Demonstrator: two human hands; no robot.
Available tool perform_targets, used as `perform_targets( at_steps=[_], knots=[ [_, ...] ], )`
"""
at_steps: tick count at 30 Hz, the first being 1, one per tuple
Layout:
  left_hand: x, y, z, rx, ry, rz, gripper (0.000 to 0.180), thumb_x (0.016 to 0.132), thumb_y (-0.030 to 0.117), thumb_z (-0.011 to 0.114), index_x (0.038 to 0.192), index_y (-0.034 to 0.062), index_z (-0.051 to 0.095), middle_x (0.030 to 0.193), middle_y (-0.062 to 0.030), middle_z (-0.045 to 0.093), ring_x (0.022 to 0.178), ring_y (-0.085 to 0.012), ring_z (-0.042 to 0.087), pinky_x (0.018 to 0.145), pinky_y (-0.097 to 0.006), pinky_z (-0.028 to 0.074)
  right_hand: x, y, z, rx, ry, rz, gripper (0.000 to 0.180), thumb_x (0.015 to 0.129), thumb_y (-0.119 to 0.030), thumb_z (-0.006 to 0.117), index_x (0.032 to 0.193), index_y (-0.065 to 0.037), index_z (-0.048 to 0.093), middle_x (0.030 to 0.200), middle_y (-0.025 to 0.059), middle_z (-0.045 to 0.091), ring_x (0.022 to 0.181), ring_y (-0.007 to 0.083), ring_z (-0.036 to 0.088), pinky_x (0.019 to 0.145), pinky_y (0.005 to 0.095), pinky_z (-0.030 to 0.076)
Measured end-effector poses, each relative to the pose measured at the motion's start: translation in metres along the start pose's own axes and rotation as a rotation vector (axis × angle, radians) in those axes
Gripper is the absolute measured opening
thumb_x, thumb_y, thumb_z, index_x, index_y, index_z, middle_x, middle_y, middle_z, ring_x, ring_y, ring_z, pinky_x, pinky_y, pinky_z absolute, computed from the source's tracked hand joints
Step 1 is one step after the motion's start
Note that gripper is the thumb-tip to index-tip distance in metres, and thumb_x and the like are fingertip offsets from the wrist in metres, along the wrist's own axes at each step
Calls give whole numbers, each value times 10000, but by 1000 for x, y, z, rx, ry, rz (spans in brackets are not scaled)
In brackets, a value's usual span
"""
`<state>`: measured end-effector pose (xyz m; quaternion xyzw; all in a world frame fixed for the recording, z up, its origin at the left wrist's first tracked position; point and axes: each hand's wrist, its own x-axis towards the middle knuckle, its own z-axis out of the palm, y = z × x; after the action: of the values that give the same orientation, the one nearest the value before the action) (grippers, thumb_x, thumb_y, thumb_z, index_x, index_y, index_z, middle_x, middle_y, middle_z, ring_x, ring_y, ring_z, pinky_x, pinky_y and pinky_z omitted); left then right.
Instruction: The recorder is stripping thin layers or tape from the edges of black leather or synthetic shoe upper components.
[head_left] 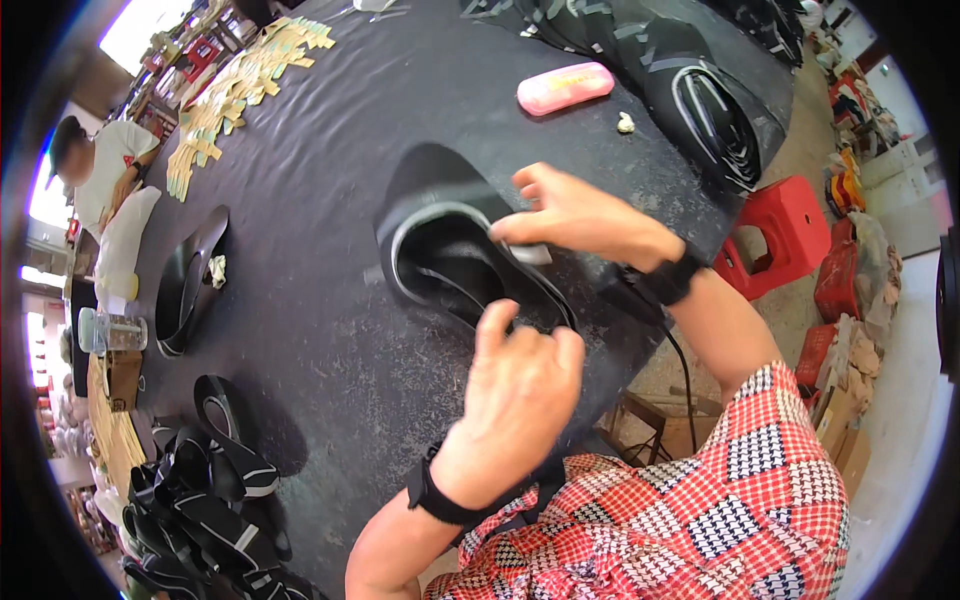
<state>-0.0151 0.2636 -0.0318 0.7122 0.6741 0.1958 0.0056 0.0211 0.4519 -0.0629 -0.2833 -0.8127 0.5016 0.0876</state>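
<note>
A black shoe upper [432, 180] lies on the dark table in front of me, its rounded toe pointing away. Light trim edges its opening, and a pale strip [537, 255] shows along the right side. My left hand [518, 385] is closed at the near end of the upper, its fingers curled over the edge; the fingertips are partly hidden. At the right rim of the opening is my right hand [585, 215], slightly blurred. One of its fingertips touches the rim, while another finger stands apart above it, with a gap between them.
Another black upper [190, 285] lies to the left, above a pile of black uppers [205, 500]. Far right are a pink case [565, 88] and stacked black pieces [700, 110]. Pale cut pieces [250, 85] line the far left. A red stool [780, 240] stands right; a person [110, 165] is at left.
</note>
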Motion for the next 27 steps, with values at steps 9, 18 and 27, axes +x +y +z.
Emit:
perform_targets(
  at_steps=[9,18,27],
  knots=[
    [-54,59,1,-334,-55,46,176,729,111,631,845,54,511,619,-63,515,622,-245,537,645,-347,416,-38,1,91,-924,249,-287,264,757,-90,520,974,34,435,908,190,540,805,323,572,651,440,510],
    [9,110,36,-373,65,422,255,736,91,610,971,50,517,629,-37,477,609,-199,513,703,-321,403,-118,31,-86,-724,828,-229,396,745,59,408,1140,72,418,1025,263,548,951,411,538,835,423,447],
    [164,136,131,-217,106,291,175,720,80,610,862,72,508,643,-44,512,645,-213,541,666,-333,384,-73,113,-237,-577,968,-457,585,658,-5,662,1171,38,385,1087,263,518,1039,407,495,887,413,419]
  ],
)
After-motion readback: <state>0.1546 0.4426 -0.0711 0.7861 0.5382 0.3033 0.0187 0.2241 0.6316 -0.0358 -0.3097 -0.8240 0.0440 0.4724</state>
